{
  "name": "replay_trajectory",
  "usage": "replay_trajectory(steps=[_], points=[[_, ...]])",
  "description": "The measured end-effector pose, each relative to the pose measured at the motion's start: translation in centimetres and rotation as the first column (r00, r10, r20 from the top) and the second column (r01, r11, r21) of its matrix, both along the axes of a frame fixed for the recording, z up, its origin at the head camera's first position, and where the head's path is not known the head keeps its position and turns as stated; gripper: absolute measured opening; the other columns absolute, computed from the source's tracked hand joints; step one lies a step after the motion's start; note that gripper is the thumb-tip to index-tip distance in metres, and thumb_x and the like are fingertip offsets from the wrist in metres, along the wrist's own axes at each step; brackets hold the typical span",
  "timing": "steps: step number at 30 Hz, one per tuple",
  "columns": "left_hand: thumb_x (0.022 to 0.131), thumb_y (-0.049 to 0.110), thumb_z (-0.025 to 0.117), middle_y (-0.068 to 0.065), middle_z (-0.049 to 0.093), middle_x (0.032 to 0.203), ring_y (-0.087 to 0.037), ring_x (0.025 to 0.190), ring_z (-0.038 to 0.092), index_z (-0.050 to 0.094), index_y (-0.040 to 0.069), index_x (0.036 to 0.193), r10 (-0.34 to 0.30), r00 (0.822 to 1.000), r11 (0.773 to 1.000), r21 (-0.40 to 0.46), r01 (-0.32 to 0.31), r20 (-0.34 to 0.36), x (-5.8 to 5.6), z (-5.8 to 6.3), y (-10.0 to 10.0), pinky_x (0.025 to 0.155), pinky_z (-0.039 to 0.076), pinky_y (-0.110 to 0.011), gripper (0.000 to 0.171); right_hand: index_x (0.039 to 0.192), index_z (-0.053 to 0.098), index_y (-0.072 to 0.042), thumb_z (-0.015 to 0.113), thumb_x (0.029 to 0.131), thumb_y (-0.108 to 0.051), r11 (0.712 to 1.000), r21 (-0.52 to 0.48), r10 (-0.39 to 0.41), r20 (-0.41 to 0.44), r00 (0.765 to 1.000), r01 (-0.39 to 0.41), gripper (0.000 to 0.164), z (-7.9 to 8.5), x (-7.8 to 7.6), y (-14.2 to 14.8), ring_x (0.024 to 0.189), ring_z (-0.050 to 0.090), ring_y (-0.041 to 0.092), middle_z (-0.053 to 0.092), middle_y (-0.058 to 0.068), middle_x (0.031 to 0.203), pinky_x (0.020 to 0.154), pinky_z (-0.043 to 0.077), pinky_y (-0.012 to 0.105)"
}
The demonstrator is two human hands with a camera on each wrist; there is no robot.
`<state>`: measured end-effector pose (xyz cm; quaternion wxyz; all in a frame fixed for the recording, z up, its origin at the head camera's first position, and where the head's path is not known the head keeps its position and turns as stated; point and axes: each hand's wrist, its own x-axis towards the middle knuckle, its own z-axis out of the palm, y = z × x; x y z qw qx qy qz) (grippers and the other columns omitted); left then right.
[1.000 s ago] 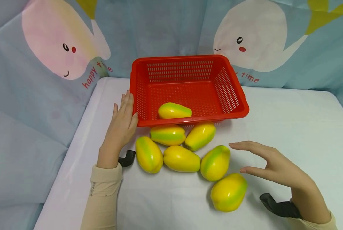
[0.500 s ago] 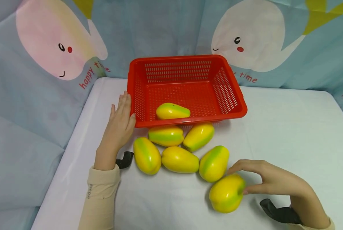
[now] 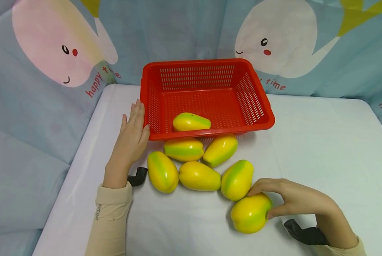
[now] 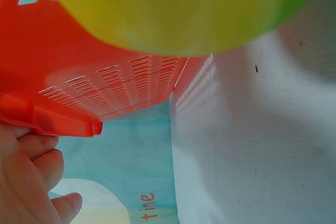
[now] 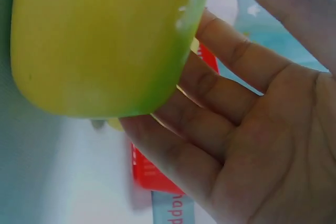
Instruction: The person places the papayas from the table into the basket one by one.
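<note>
My right hand (image 3: pixel 291 199) is at the nearest yellow-green papaya (image 3: pixel 251 214), thumb at its right end and fingers bent round its far side. In the right wrist view, that papaya (image 5: pixel 100 40) fills the upper left and the fingers (image 5: pixel 199 124) curl behind it. My left hand (image 3: pixel 130 137) lies with straight fingers along the left rim of the red plastic basket (image 3: pixel 207 133). From the left wrist view, the fingers (image 4: pixel 44 158) touch the underside of the basket's rim (image 4: pixel 58 121). One papaya (image 3: pixel 191 122) lies inside the basket, near its front wall.
Several more papayas lie between the basket and me, among them one touching the gripped fruit (image 3: pixel 237 180) and one near my left wrist (image 3: pixel 163 172). The white table (image 3: pixel 322 149) meets a blue whale-print curtain (image 3: pixel 184 28) behind. Black wrist mounts (image 3: pixel 306 233) protrude below both hands.
My right hand has come down and toward me from above the papayas, its fingers closing round the nearest one. The left hand stays on the basket rim.
</note>
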<state>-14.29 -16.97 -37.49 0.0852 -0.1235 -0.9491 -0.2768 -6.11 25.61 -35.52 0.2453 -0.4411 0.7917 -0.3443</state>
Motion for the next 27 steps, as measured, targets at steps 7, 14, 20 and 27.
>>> replay_trajectory(steps=[7, 14, 20, 27], points=[[0.098, 0.022, 0.032, -0.011, 0.007, 0.157, -0.025, 0.144, 0.003, 0.01, -0.001, 0.15, 0.001, 1.0, 1.0, 0.004, -0.001, 0.0, -0.06, 0.08, 0.01, 0.113, 0.0, -0.051, 0.061, 0.127, 0.055, -0.026, 0.077, 0.077, -0.028, 0.993, 0.116, -0.031, 0.145, 0.989, 0.014, 0.055, -0.23, 0.05, -0.27, 0.113, 0.052, 0.01, 0.057, -0.01, 0.126, 0.097, 0.042, 0.026], [0.098, 0.023, 0.032, -0.011, 0.007, 0.157, -0.025, 0.144, 0.003, 0.011, -0.001, 0.15, 0.0, 1.0, 1.0, 0.006, 0.0, 0.0, -0.06, 0.08, 0.03, 0.113, 0.001, -0.051, 0.061, 0.132, 0.051, -0.022, 0.079, 0.073, -0.021, 0.995, 0.071, 0.058, 0.163, 0.985, -0.07, 0.065, -0.65, 0.14, -0.53, 0.115, 0.05, 0.01, 0.054, -0.005, 0.131, 0.1, 0.038, 0.024], [0.098, 0.022, 0.032, -0.011, 0.008, 0.157, -0.025, 0.144, 0.004, 0.011, -0.001, 0.15, 0.001, 1.0, 1.0, 0.005, -0.001, 0.0, -0.06, 0.08, 0.07, 0.113, 0.001, -0.051, 0.061, 0.133, 0.049, -0.019, 0.081, 0.07, -0.02, 0.993, 0.045, 0.098, 0.146, 0.984, -0.106, 0.071, -0.82, 0.27, -0.87, 0.116, 0.05, 0.01, 0.053, -0.002, 0.132, 0.1, 0.038, 0.024], [0.098, 0.022, 0.033, -0.011, 0.007, 0.157, -0.025, 0.144, 0.003, 0.01, 0.0, 0.15, 0.003, 1.0, 1.0, 0.003, -0.003, 0.001, -0.04, 0.04, 0.04, 0.113, 0.0, -0.05, 0.061, 0.133, 0.049, -0.02, 0.081, 0.071, -0.022, 0.993, 0.061, 0.096, 0.138, 0.986, -0.106, 0.07, -0.97, 0.34, -0.94, 0.116, 0.05, 0.01, 0.053, -0.003, 0.132, 0.1, 0.038, 0.024]])
